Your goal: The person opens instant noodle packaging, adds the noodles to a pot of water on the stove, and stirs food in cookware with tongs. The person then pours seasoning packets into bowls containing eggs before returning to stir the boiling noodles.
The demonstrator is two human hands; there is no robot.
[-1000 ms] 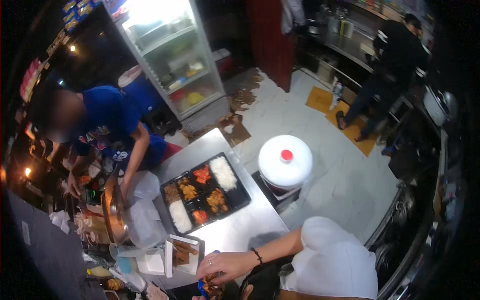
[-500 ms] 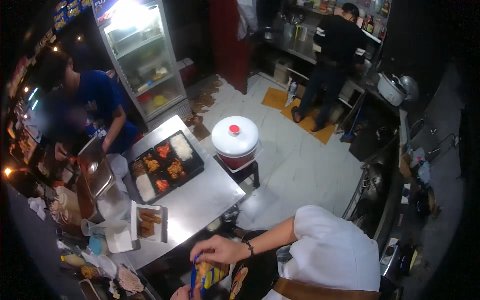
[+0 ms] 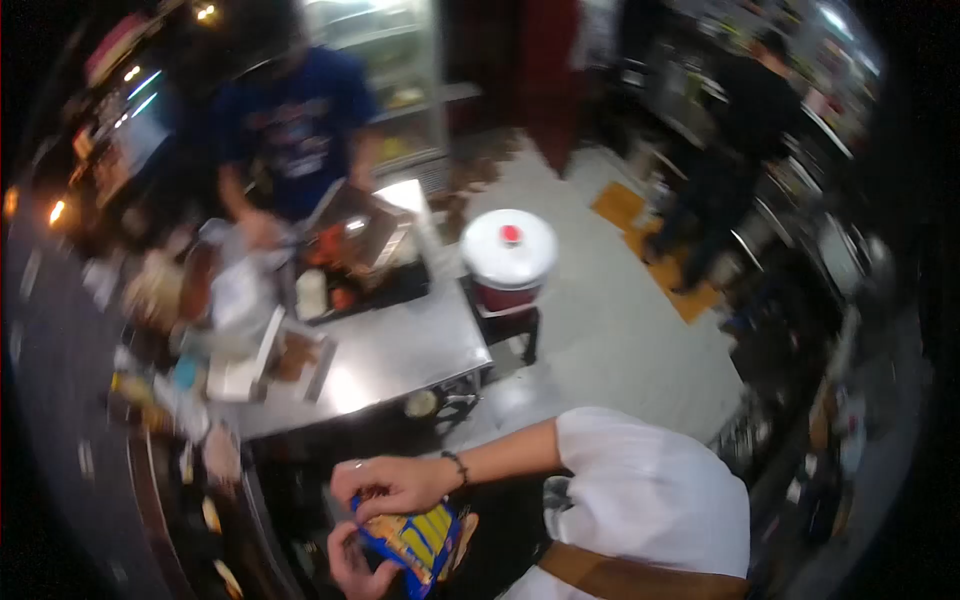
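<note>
A blue and yellow snack packet (image 3: pixel 425 540) is held low in front of my body, at the bottom of the head view. My right hand (image 3: pixel 400 488), with a dark bracelet at the wrist, is closed around its upper edge. The fingers of my left hand (image 3: pixel 355 568) curl against the packet's left side, with the thumb near its lower part. Whether the packet is open cannot be made out, since my fingers cover its top edge.
Ahead stands a steel table (image 3: pixel 420 350) with a black food tray (image 3: pixel 405 292) and a white box (image 3: pixel 300 362) of brown food. Across it, a person in a blue shirt (image 3: pixel 300 125) holds a metal pan (image 3: pixel 360 225). A lidded white pot (image 3: pixel 508 255) stands beside the table.
My view has swung left and blurred. The packet and both hands now appear farther left, with more of the packet's face showing. The person in blue has brought the metal pan over the black tray.
</note>
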